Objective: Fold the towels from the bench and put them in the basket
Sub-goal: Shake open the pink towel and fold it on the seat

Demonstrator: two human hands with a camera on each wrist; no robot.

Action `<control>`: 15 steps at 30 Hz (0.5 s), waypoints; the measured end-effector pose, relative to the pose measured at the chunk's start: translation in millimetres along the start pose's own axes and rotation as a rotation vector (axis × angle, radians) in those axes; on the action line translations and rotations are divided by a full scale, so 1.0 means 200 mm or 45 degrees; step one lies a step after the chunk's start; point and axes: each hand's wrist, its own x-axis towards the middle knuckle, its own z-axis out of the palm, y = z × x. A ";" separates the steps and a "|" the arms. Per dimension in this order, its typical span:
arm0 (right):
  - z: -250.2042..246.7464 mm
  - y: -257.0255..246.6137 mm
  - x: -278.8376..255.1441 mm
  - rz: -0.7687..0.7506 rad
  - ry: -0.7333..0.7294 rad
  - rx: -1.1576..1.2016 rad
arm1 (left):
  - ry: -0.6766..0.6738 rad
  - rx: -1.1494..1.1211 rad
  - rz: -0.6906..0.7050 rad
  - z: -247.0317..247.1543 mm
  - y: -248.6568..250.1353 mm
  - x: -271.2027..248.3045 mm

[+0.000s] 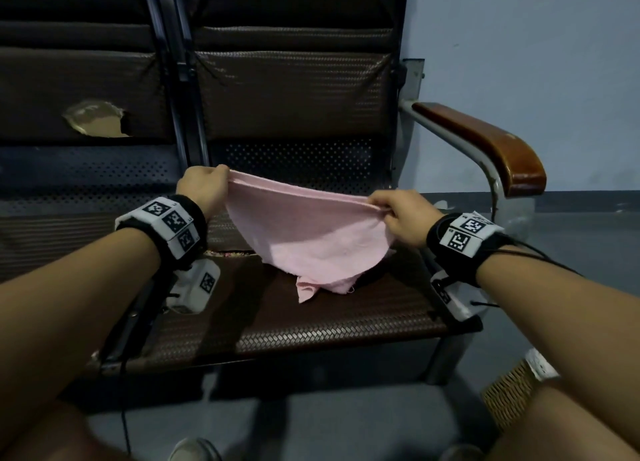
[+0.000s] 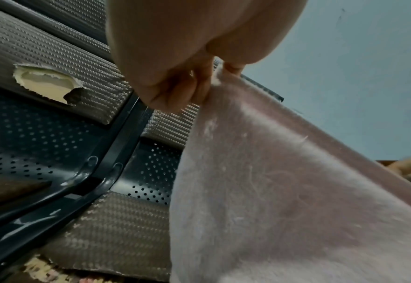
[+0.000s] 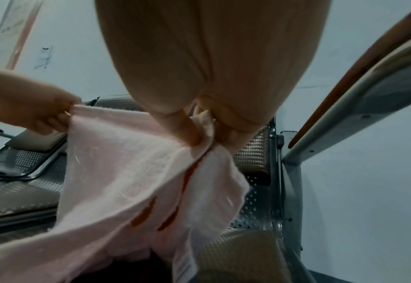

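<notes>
A pink towel (image 1: pixel 304 232) hangs stretched between my two hands above the brown bench seat (image 1: pixel 311 322), its lower corner trailing on the cushion. My left hand (image 1: pixel 204 188) pinches the top left corner, and my right hand (image 1: pixel 401 214) pinches the top right corner. In the left wrist view the curled fingers (image 2: pixel 187 88) clamp the towel (image 2: pixel 272 191) edge. In the right wrist view the thumb and fingers (image 3: pixel 194 132) pinch the towel (image 3: pixel 131 172), which hangs doubled in two layers there. A woven basket (image 1: pixel 509 398) shows at the lower right on the floor, partly hidden by my right arm.
The bench has a padded back (image 1: pixel 294 93) and a wooden armrest (image 1: pixel 491 141) on the right. The neighbouring seat's backrest has a torn hole (image 1: pixel 97 121). A blue-grey wall (image 1: pixel 536 44) stands to the right. My shoes (image 1: pixel 194 450) show on the grey floor below.
</notes>
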 end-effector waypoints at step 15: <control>-0.07 0.01 0.03 0.125 0.137 0.037 | -0.390 -0.352 0.148 -0.02 0.04 -0.01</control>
